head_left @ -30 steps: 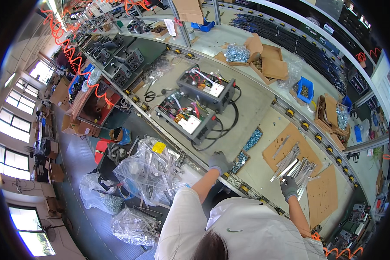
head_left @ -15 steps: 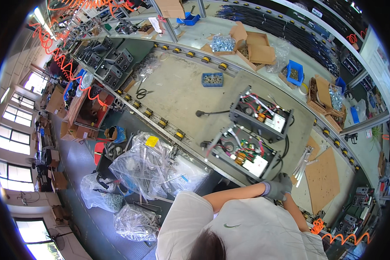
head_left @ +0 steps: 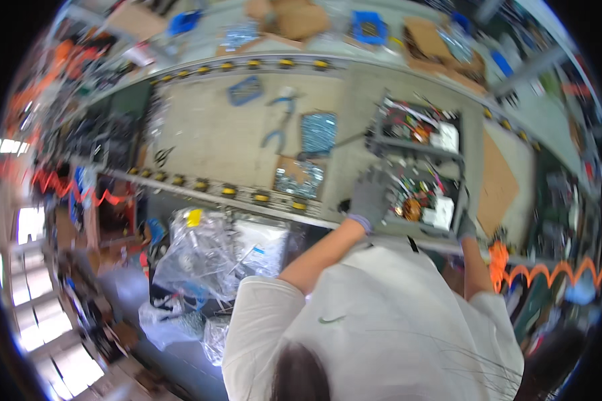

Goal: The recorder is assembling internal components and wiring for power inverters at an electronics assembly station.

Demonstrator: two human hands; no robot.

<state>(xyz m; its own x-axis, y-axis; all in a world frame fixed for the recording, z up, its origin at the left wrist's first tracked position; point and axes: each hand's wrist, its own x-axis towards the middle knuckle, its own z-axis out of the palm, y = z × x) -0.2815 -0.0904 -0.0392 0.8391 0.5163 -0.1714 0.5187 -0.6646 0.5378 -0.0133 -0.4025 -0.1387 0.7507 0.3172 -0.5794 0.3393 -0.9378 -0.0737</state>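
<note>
My left hand (head_left: 371, 195) lies at the left end of the nearer open housing (head_left: 418, 208), back of the glove up, fingers pointing away from me; they look loosely spread, closed round nothing that I can make out. My right hand (head_left: 467, 226) is low at that housing's right near corner, seen edge-on and blurred, so I cannot tell whether its fingers are curled on the edge or only resting beside it.

The nearer housing therefore sits between my two hands: to the right of the left one, and to the left of and a little beyond the right one. Its long axis runs roughly left to right, across my body, so each hand has one end. Neither hand is clearly nearer, though the left overlaps its end in this view.

Just beyond it, nearly parallel, stands the farther housing (head_left: 419, 148), out of both hands. Both are on the grey-green board (head_left: 356, 100), their white blocks toward my right. Left of the board lie a tray of silvery small parts (head_left: 319, 134) and, closer to me, another carton of small parts (head_left: 291, 184). Past my right hand is a brown cardboard sheet (head_left: 500, 184)
</note>
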